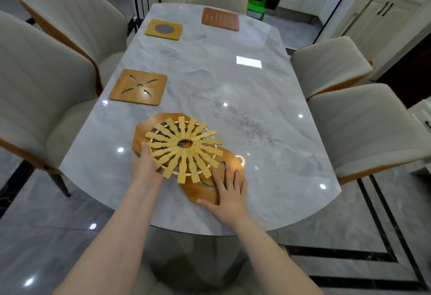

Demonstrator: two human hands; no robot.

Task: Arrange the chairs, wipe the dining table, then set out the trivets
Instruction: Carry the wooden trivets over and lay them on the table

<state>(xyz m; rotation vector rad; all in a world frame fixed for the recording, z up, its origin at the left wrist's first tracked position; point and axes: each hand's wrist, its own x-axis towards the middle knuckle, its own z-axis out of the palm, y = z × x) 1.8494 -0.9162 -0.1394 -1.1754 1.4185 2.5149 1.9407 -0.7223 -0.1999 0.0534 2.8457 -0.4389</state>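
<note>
1. I am watching the left hand (145, 163) gripping the near-left edge of the sunburst slat trivet (184, 149), thumb on top and the other fingers hidden beneath.
2. That trivet is lying across an octagonal wooden trivet (142, 129) and overlapping a round wooden trivet (229, 161) near the counter's (233, 84) front edge.
3. The right hand (229, 193) is resting flat on the round trivet, fingers (236, 178) spread and straight.
4. Three trivets are sitting farther off: a square cut-out trivet (138, 87) at left, a square trivet with grey disc (163, 29) beyond, and a slotted reddish trivet (220, 18) at the far end.
5. Cream chairs (331, 63) are standing around the counter.
</note>
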